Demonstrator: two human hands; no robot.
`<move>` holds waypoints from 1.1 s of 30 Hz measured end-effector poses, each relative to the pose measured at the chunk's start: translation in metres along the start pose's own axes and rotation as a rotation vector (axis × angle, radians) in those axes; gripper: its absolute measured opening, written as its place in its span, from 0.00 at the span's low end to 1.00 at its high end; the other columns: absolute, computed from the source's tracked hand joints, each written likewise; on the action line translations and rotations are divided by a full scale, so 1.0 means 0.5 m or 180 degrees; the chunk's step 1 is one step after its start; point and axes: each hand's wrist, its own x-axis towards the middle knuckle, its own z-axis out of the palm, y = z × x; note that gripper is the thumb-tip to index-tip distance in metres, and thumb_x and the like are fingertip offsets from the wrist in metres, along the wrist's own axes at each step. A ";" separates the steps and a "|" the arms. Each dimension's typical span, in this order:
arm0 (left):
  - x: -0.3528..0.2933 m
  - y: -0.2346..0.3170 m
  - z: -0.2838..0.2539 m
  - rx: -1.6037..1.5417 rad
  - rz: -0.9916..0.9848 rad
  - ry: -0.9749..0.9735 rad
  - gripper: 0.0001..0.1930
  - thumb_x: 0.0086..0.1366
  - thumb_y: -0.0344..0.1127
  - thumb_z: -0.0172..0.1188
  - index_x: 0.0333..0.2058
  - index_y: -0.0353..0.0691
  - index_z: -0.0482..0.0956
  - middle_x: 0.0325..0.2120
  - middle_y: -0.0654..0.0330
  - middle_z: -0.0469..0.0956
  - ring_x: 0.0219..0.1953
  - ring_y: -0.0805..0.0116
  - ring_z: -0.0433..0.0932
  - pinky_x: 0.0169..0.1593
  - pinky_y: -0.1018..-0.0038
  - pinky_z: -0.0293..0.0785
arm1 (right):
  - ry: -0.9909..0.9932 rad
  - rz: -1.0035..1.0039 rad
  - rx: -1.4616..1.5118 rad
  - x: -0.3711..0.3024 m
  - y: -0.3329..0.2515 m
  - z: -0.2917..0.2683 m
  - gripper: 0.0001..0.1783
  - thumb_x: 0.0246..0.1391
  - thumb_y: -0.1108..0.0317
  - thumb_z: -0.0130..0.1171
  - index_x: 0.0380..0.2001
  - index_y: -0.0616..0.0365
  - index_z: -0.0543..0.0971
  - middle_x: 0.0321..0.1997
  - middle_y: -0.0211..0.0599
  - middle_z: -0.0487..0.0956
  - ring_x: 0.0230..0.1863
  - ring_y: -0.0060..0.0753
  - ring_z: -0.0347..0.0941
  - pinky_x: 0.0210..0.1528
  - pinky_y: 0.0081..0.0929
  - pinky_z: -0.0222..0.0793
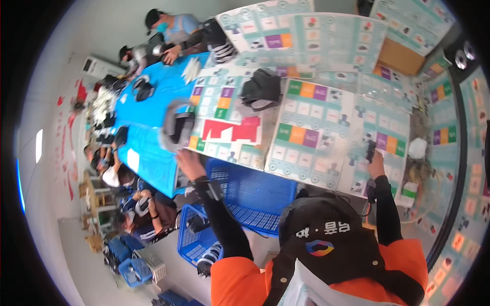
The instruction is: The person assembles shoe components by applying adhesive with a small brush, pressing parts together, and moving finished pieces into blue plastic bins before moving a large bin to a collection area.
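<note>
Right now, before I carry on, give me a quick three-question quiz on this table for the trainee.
1. True or false: the right hand grips a small black item.
2. Which container sits at the table's near edge, between the right hand and the left hand? A) blue basket B) green bucket C) wooden box
3. Fill in: the cut paper shape lying on the mats is ____.
Key: 1 true; 2 A; 3 red.

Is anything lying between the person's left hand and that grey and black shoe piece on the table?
Nothing visible does. The left hand rests on the table edge just below the grey and black shoe piece, with only the blue cloth and printed sheets beneath.
</note>
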 end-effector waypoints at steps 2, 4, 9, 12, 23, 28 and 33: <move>0.068 0.036 0.108 0.0435 0.0371 0.0331 0.29 0.70 0.33 0.63 0.63 0.23 0.64 0.54 0.44 0.73 0.50 0.63 0.72 0.50 0.68 0.78 | -0.0056 0.0095 -0.0207 -0.011 0.004 -0.020 0.37 0.45 0.75 0.64 0.61 0.69 0.68 0.60 0.63 0.71 0.62 0.67 0.66 0.66 0.52 0.63; 0.089 -0.055 0.169 0.1006 0.0432 -0.0768 0.31 0.67 0.35 0.67 0.63 0.25 0.65 0.57 0.43 0.73 0.55 0.57 0.74 0.54 0.64 0.76 | -0.0178 0.0124 -0.0120 0.000 -0.052 -0.035 0.32 0.45 0.73 0.63 0.56 0.68 0.71 0.56 0.62 0.73 0.61 0.65 0.66 0.65 0.52 0.62; -0.049 -0.212 0.487 0.4075 0.2393 -0.2640 0.56 0.48 0.38 0.76 0.75 0.58 0.52 0.73 0.47 0.53 0.70 0.39 0.59 0.68 0.40 0.59 | -0.0022 0.0050 0.0071 -0.078 -0.158 -0.067 0.19 0.45 0.78 0.60 0.44 0.62 0.79 0.53 0.56 0.76 0.60 0.62 0.67 0.64 0.48 0.65; -0.050 -0.261 0.585 0.4404 0.1953 -0.3040 0.57 0.50 0.41 0.75 0.75 0.60 0.48 0.76 0.49 0.45 0.73 0.38 0.54 0.65 0.31 0.58 | -0.0034 -0.0069 0.0131 -0.128 -0.216 -0.120 0.18 0.44 0.80 0.59 0.42 0.61 0.80 0.49 0.53 0.77 0.58 0.61 0.68 0.63 0.48 0.65; 0.076 -0.147 0.754 0.4151 0.2855 -0.3367 0.16 0.62 0.38 0.66 0.50 0.52 0.79 0.42 0.57 0.83 0.53 0.53 0.77 0.66 0.37 0.58 | 0.0275 0.0416 0.0055 -0.230 -0.223 -0.223 0.13 0.48 0.75 0.61 0.39 0.63 0.81 0.43 0.51 0.80 0.50 0.59 0.74 0.54 0.47 0.71; 0.077 0.182 0.628 0.1810 0.2231 -0.3715 0.11 0.67 0.31 0.63 0.46 0.38 0.75 0.30 0.50 0.79 0.32 0.56 0.77 0.41 0.62 0.73 | -0.0029 -0.0019 0.0829 -0.111 -0.367 -0.290 0.17 0.53 0.73 0.63 0.48 0.60 0.80 0.48 0.49 0.79 0.53 0.56 0.75 0.56 0.42 0.71; -0.091 0.226 0.457 0.0444 -0.0274 -0.3699 0.12 0.75 0.33 0.57 0.54 0.37 0.76 0.38 0.71 0.76 0.39 0.80 0.72 0.45 0.80 0.70 | 0.0032 -0.1583 0.1220 0.014 -0.593 -0.334 0.39 0.51 0.67 0.72 0.66 0.54 0.69 0.68 0.49 0.68 0.68 0.52 0.66 0.65 0.39 0.68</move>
